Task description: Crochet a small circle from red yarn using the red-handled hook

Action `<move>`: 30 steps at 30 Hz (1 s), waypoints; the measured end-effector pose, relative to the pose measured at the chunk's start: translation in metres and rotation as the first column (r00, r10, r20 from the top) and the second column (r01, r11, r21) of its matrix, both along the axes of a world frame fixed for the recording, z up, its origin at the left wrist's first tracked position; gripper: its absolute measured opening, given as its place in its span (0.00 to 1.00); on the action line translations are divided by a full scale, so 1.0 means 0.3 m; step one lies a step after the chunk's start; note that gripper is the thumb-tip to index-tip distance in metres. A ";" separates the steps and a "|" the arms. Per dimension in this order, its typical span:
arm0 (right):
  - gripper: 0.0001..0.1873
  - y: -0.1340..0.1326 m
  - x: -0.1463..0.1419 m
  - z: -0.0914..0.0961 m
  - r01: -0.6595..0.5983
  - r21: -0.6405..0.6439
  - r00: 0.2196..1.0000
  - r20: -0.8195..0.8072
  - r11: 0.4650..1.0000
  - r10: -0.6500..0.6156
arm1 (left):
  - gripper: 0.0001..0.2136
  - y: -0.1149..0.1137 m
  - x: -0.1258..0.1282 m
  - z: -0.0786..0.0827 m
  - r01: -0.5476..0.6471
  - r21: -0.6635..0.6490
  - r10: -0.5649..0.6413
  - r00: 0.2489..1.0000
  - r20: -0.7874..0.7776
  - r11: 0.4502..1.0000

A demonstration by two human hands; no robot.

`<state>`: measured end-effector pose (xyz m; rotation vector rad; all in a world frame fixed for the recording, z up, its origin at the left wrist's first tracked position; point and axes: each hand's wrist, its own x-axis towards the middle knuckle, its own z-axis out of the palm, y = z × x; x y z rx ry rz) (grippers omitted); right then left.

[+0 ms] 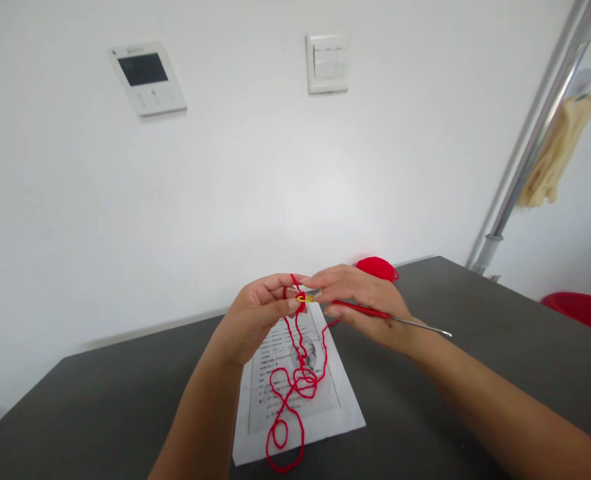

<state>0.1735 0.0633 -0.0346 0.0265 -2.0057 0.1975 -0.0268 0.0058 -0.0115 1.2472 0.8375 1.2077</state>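
Observation:
My left hand [258,313] is closed in a pinch on a strand of red yarn [295,387] beside a small yellow ring [305,299]. My right hand [362,300] is closed on a crochet hook [400,320] with a red grip and a metal shaft that points right. The two hands meet fingertip to fingertip above a printed sheet of paper [325,393]. Loose loops of the yarn hang down and lie curled on the paper. A red ball of yarn [378,267] sits on the table just behind my right hand.
The dark grey table [475,347] stands against a white wall with a switch plate [327,62] and an intercom panel [146,77]. A metal pole [530,147] rises at the right, with a pale cloth [555,157] hanging by it. A red object [582,310] shows at the right edge.

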 end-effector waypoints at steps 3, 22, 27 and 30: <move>0.09 -0.005 0.003 0.005 -0.001 -0.030 0.999 0.053 1.000 0.003 | 0.14 0.004 -0.006 -0.005 -0.089 0.042 0.091 0.994 -0.061 0.995; 0.08 -0.009 -0.009 -0.001 0.029 0.241 0.998 -0.056 0.970 -0.016 | 0.17 -0.019 0.039 -0.002 -0.045 0.010 0.042 0.983 0.181 0.999; 0.10 -0.022 -0.006 -0.010 0.109 0.299 0.993 -0.068 0.948 -0.093 | 0.20 -0.026 0.048 -0.004 -0.031 0.035 0.026 0.989 0.142 0.999; 0.10 -0.034 -0.005 -0.007 0.083 0.208 0.995 -0.078 0.975 -0.068 | 0.23 -0.026 0.042 -0.007 -0.038 0.090 0.031 0.997 0.073 0.995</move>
